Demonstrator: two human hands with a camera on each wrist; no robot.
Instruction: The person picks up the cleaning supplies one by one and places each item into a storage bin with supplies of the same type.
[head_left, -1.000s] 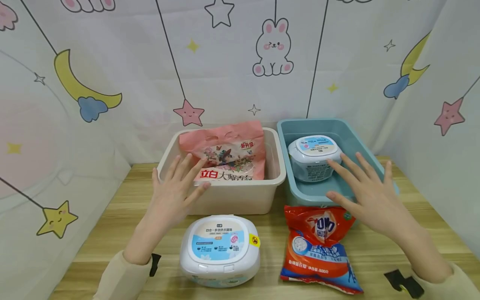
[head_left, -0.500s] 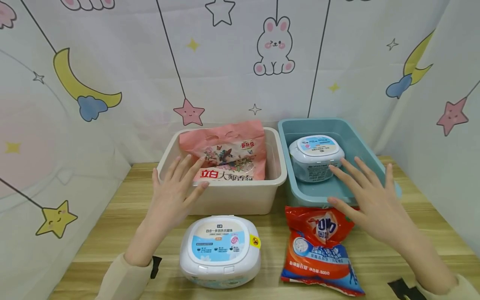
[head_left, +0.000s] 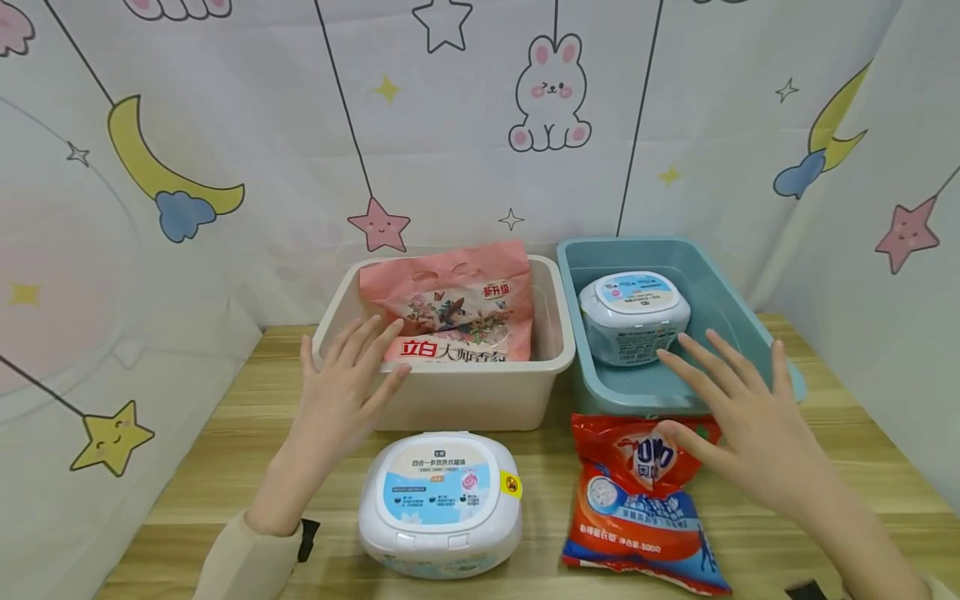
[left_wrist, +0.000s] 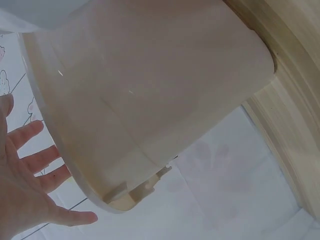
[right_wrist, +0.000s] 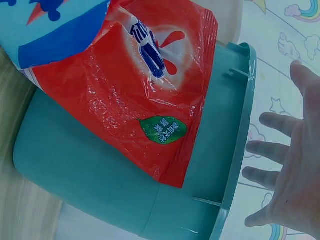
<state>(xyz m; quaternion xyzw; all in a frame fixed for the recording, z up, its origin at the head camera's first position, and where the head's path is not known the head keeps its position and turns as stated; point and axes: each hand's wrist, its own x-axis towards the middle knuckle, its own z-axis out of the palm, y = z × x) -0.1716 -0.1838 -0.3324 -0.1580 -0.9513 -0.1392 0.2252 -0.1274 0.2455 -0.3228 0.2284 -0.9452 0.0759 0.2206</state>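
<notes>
Left hand (head_left: 341,392): fingers apart. Right hand (head_left: 757,425): fingers apart, slightly lower than before. Red bag (head_left: 637,508): unmoved; seemingly no progress.

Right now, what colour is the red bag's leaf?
The leaf is green; best view, right wrist.

White cloth backdrop (head_left: 450,142) is pretty cute tbh: winking bunny (head_left: 551,96) up near the middle, pink smiley star (head_left: 379,225) lower down to its left, yellow crescent moon (head_left: 137,161) with a blue cloud (head_left: 183,218) further left. Surface (head_left: 247,375) is streaky wood grain, running right up to the cloth.
</notes>
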